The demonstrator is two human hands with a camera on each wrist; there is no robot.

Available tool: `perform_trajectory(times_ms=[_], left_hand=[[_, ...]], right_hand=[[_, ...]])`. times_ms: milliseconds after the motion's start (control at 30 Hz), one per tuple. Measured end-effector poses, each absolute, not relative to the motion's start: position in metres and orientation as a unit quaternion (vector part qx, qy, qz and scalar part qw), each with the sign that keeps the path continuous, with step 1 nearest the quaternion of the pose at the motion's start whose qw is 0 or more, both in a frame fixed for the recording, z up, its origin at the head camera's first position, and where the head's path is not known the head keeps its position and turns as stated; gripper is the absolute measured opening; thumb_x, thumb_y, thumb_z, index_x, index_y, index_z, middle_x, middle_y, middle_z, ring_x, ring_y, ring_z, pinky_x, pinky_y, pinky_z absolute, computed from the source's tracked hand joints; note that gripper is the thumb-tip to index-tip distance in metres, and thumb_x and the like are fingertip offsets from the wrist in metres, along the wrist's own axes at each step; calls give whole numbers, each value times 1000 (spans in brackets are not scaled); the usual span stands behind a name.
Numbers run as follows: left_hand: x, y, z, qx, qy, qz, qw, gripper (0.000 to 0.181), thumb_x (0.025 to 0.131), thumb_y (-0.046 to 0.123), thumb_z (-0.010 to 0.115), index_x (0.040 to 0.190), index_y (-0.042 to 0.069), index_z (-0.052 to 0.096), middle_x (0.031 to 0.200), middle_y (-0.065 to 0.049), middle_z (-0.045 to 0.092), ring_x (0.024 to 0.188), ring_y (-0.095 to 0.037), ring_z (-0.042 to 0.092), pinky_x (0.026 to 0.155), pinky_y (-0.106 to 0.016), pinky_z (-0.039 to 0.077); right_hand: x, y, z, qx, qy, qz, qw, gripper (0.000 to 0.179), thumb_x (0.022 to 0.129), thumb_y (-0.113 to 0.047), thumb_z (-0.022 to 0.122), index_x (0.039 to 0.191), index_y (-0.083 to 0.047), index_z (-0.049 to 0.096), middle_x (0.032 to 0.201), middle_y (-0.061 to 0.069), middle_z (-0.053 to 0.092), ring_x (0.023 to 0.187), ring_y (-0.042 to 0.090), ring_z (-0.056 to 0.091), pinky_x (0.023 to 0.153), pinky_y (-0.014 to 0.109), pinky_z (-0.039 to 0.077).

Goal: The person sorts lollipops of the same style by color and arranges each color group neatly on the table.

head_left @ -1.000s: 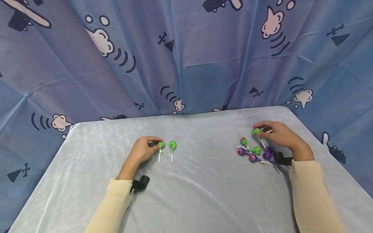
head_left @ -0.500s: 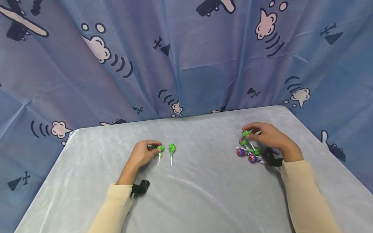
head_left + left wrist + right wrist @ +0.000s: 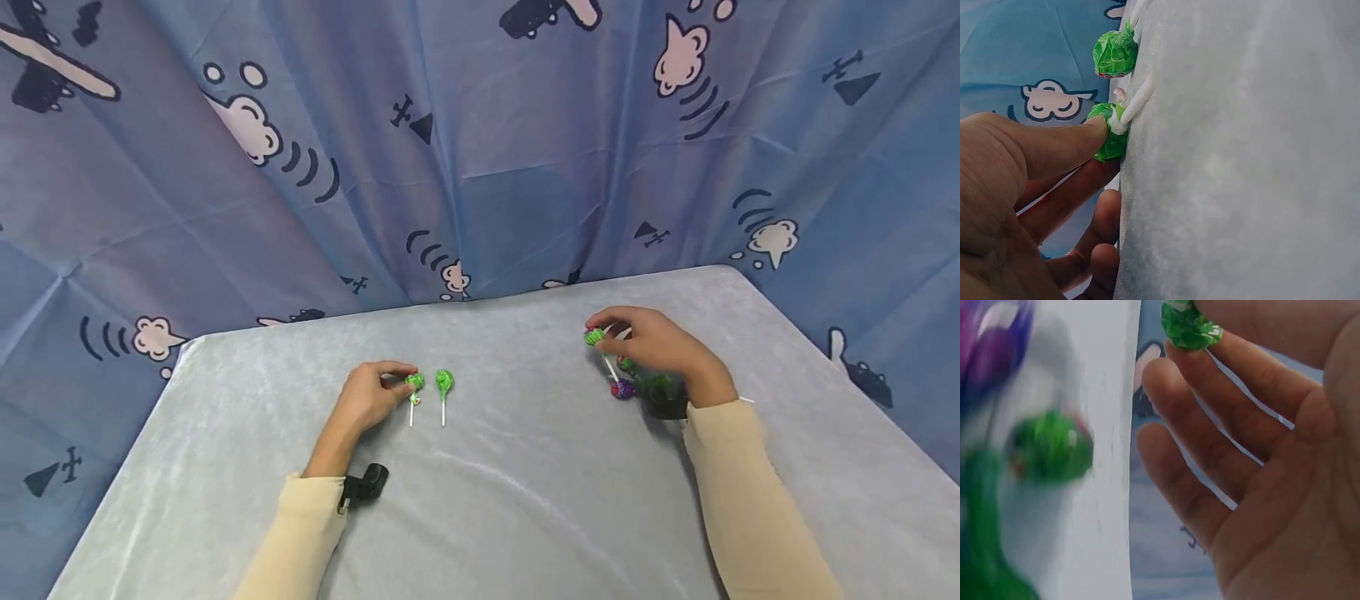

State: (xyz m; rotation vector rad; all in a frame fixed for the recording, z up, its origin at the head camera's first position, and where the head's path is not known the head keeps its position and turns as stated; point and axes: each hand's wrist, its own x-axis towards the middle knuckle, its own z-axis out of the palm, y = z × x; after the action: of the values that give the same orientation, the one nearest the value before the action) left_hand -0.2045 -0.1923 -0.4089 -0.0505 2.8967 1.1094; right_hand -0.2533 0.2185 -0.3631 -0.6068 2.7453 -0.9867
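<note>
My left hand (image 3: 371, 395) pinches the green head of a lollipop (image 3: 1110, 134) between thumb and fingers; its white stick points toward me. Just right of it lies a second green lollipop (image 3: 444, 382), stick toward me. On the right, my right hand (image 3: 648, 337) holds another green lollipop (image 3: 594, 337) by its head, with the white stick slanting down. Beneath that hand are a green-and-red lollipop (image 3: 626, 363) and a purple one (image 3: 622, 389). The rest of this group is mostly hidden by the right hand and its wrist camera.
A pale grey cloth covers the table (image 3: 510, 500). Behind its far edge hangs a blue patterned curtain (image 3: 517, 208). Black wrist cameras sit on the left wrist (image 3: 367, 482) and the right wrist (image 3: 663, 398).
My right hand has moved left with its green lollipop, from above the pile's right side to past its left side. The left hand stays on its lollipop.
</note>
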Motion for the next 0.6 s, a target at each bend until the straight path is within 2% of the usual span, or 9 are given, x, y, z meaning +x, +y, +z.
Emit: perform_trajectory(times_ms=[233, 600], left_hand=[[-205, -191, -411, -21, 934, 357, 14, 25, 89, 20, 75, 114, 22, 76, 111, -6, 73, 79, -16, 59, 62, -26, 42], [-204, -190, -408, -8, 937, 349, 15, 25, 90, 21, 75, 115, 21, 76, 112, -8, 74, 84, -17, 63, 67, -27, 45]], right_hand=[[-254, 195, -362, -229, 902, -358, 75, 33, 96, -15, 65, 128, -6, 64, 127, 12, 66, 112, 28, 62, 94, 44, 49], [-256, 162, -362, -247, 877, -406, 74, 32, 94, -15, 69, 124, -6, 66, 122, 9, 69, 109, 26, 64, 99, 45, 47]])
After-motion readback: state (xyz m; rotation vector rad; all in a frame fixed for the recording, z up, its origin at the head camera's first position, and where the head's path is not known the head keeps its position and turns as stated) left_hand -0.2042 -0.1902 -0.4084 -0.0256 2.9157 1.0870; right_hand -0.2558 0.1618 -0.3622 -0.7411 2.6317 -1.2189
